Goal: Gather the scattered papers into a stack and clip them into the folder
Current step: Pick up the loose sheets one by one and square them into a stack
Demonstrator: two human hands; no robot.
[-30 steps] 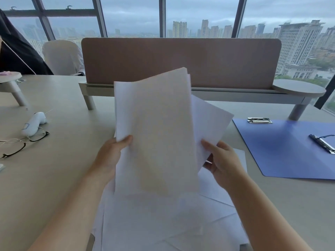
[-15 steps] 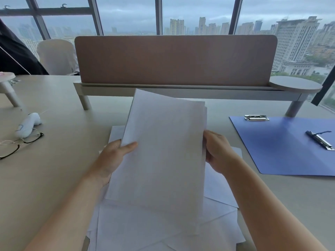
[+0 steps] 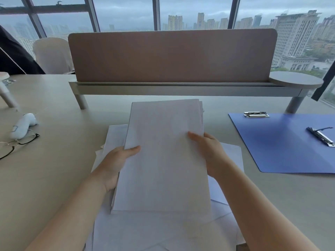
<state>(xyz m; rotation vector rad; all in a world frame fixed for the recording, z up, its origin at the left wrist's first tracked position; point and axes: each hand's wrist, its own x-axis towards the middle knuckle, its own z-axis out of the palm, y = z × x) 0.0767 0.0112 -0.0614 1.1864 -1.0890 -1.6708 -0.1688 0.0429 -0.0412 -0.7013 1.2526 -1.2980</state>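
White paper stack (image 3: 163, 160) squared, tilted; blue folder (image 3: 286, 147) open, flat.

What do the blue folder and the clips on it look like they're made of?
Blue folder: probably thin plastic, with a smooth, faintly glossy surface and rounded corner. Top clip: shiny silver metal, by its bright glints. Side clip: apparently dark metal with a pale strip.

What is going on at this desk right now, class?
A person is gathering papers. The left hand and right hand grip the side edges of a stack of papers, held above loose sheets spread on the desk. The blue folder lies open to the right, its clip holding nothing.
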